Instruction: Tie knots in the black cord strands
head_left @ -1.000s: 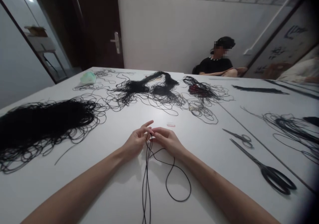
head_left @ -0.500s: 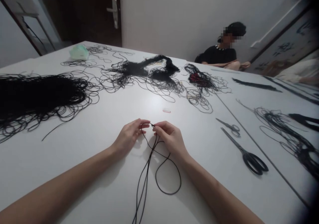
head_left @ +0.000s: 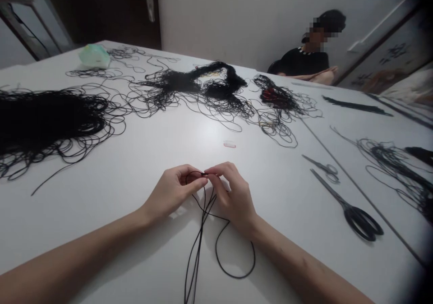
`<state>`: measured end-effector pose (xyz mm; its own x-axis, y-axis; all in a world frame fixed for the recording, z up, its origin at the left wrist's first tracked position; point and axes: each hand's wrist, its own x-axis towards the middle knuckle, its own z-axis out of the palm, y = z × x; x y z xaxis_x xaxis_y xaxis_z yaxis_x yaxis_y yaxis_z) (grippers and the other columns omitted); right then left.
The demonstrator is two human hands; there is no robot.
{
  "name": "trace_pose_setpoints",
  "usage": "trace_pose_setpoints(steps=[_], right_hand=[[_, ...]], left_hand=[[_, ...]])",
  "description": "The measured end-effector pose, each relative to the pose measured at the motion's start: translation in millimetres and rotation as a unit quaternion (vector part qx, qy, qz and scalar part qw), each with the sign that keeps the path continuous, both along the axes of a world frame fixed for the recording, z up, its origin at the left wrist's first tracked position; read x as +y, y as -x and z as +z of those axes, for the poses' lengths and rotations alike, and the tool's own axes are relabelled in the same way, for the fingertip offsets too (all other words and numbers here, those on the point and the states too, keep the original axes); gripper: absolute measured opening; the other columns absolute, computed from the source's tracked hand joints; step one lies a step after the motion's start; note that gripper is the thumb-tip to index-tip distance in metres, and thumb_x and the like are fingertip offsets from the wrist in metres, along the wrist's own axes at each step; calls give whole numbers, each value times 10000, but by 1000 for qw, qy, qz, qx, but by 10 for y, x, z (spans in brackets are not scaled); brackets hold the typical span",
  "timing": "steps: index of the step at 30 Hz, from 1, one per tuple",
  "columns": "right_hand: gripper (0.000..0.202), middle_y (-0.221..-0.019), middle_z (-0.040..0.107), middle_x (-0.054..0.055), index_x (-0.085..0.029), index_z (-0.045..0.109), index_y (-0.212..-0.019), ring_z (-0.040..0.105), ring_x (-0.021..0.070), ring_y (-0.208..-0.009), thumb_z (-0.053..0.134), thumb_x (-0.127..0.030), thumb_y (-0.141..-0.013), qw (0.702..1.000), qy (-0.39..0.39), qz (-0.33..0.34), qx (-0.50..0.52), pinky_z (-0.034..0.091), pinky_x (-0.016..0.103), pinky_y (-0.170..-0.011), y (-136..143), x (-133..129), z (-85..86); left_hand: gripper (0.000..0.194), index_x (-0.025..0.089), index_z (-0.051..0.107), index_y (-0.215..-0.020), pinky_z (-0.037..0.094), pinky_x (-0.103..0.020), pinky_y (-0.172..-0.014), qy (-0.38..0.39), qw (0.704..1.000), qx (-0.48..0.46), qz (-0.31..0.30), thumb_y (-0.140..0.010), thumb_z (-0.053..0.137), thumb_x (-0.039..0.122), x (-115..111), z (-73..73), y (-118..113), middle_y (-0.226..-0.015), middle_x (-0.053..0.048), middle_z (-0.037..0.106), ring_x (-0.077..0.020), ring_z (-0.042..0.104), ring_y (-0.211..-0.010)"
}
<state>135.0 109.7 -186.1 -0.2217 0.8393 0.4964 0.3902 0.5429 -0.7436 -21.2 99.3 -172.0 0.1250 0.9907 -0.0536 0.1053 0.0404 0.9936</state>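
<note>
A thin black cord (head_left: 203, 214) is pinched between both hands near the worktop's (head_left: 142, 159) near edge, left hand (head_left: 172, 191) and right hand (head_left: 233, 195) closed fingertip to fingertip, probably so a small loop stays put. The slack is left trailing toward the near edge. Big scissors (head_left: 355, 211) are parked toward the right edge, well apart.

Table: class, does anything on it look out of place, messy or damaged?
Mostly mess. Black cord lies in loose tangles: a big heap at the left, another at the far middle. One tangle has something red caught in it. Both scissors lie flat. Nothing looks broken or spilled.
</note>
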Motion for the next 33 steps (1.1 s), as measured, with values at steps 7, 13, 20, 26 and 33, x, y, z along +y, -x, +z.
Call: trace_pose_setpoints(steps=[7,13,20,26,33], right_hand=[[116,-851,561,37,-202,543,-924,518,159,-840,475,-120,-878,995,-95,-24,-31,458,312,-707,0,-25,2],[74,-730,476,25,-174,538,-783,462,160,-730,527,-207,-848,985,-143,-24,-96,363,332,-684,38,-98,-9],[107,-689,471,0,-169,544,-784,456,129,-684,495,-170,-880,980,-128,-22,-152,324,296,-687,58,-64,-66],[140,-672,418,-2,-171,515,-767,418,132,-674,450,-147,-889,978,-110,6,-175,314,290,-677,46,-74,-40],[142,-683,431,-4,-169,502,-752,419,125,-668,433,-132,-871,980,-81,55,-173,326,285,-676,55,-57,-39]], left_hand=[[212,162,653,-724,440,-268,-640,-2,1000,-9,-20,-758,641,371,12,-22,17,-696,-16,631,-166,568,-701],[169,173,624,-716,413,-224,-584,-6,999,-37,15,-769,645,332,11,-60,16,-689,2,592,-131,531,-656],[184,182,626,-697,375,-213,-515,-5,999,-38,17,-757,654,354,3,-34,6,-659,7,585,-120,501,-605],[185,177,636,-676,394,-231,-547,-10,999,-30,21,-760,642,341,-4,-17,11,-630,6,558,-122,485,-597],[161,181,661,-693,429,-251,-626,-15,999,-27,27,-769,624,318,2,-34,23,-665,2,601,-138,536,-650]])
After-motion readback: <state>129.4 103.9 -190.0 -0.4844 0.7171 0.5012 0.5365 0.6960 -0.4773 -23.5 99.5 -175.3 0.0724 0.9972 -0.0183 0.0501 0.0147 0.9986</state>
